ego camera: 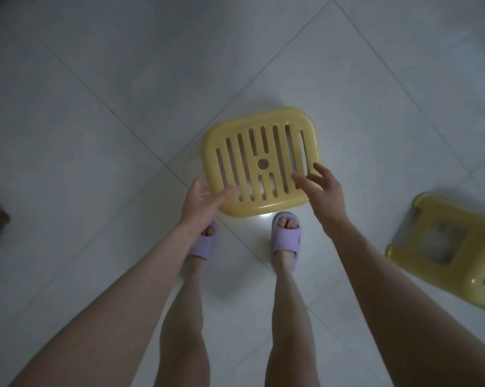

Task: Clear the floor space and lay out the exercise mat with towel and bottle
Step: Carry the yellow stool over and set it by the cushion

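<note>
Yellow slotted stool (pixel 253 163) stood seat-up on the tiled floor (pixel 124 107), just ahead of the toes. Left hand (pixel 203 198): thumb over the seat's near-left corner, fingers past the edge; firm grip not clear. Right hand (pixel 323 188) open, fingers spread above the near-right corner. Second stool (pixel 436 216) lay tipped over, right. Count: two stools, two purple slippers (pixel 287 241).

Smooth, faintly glossy yellow plastic on the slatted stool (pixel 262 163); same plastic on the tipped stool (pixel 453 247). Shiny glazed floor tiles (pixel 96 93). Matt, soft-looking lilac slippers (pixel 286 238).
</note>
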A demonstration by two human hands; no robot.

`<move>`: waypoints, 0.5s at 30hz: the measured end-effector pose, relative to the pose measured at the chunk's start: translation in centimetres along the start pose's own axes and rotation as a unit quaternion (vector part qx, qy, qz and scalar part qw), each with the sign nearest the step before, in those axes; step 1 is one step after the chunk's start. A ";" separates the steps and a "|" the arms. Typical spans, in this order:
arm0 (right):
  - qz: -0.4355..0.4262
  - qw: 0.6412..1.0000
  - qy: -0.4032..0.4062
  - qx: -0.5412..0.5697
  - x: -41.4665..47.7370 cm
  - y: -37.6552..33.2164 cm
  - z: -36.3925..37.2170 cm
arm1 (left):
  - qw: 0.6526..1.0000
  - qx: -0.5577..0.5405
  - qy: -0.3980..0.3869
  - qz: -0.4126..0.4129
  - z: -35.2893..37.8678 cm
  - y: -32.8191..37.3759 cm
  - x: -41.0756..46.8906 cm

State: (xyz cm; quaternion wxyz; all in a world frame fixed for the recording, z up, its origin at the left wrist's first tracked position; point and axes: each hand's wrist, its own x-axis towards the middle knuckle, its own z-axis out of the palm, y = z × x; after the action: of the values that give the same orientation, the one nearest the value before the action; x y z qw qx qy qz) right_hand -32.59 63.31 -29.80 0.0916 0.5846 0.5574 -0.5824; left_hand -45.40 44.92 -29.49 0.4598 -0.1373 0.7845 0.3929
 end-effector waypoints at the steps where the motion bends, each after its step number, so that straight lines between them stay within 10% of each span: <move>1: -0.005 1.000 -0.006 -0.012 0.7 0.0 -0.5 | 1.000 -0.015 0.009 -0.001 0.8 0.1 0.1; 15: -0.037 0.991 -0.027 -0.125 12.1 3.0 0.0 | 0.992 -0.085 0.074 -0.047 4.5 -5.7 8.8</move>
State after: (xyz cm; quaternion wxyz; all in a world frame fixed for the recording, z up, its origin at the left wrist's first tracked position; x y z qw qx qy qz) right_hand -33.93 68.82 -40.93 0.1572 0.5314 0.6444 -0.5269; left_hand -44.12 45.85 -40.81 0.4050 -0.2416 0.7731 0.4242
